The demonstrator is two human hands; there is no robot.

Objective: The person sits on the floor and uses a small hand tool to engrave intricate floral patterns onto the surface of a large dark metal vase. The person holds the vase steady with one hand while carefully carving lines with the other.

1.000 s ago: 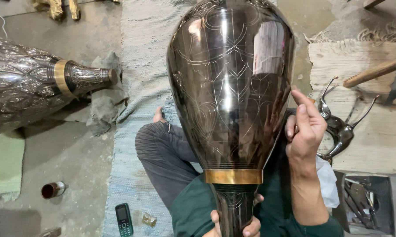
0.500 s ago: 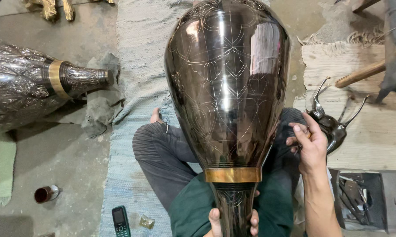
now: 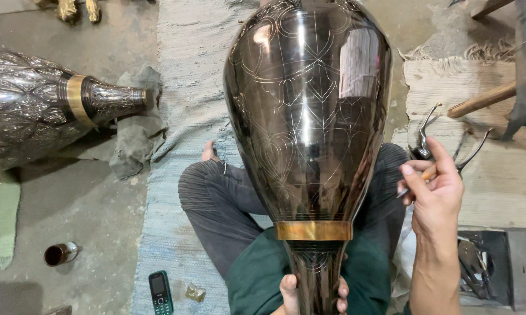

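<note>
dark engraved vase [image 3: 307, 116] gripped by left hand [image 3: 313, 295] at neck.

The bare grey concrete floor [image 3: 82, 204] carries a pale blue woven mat [image 3: 187, 87] down its middle. On the mat lie a small dark mobile phone [image 3: 160, 291] and a tiny brass piece [image 3: 195, 291]. Left of it, an embossed silver vase [image 3: 35, 111] lies on its side, its neck on a crumpled grey rag [image 3: 136, 140], with a small dark cup [image 3: 60, 254] nearby.

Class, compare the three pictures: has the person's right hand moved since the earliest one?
Yes. The right hand has drawn off the dark vase, rightward and slightly down, now holding a small tool near the metal pieces on the mat.
</note>
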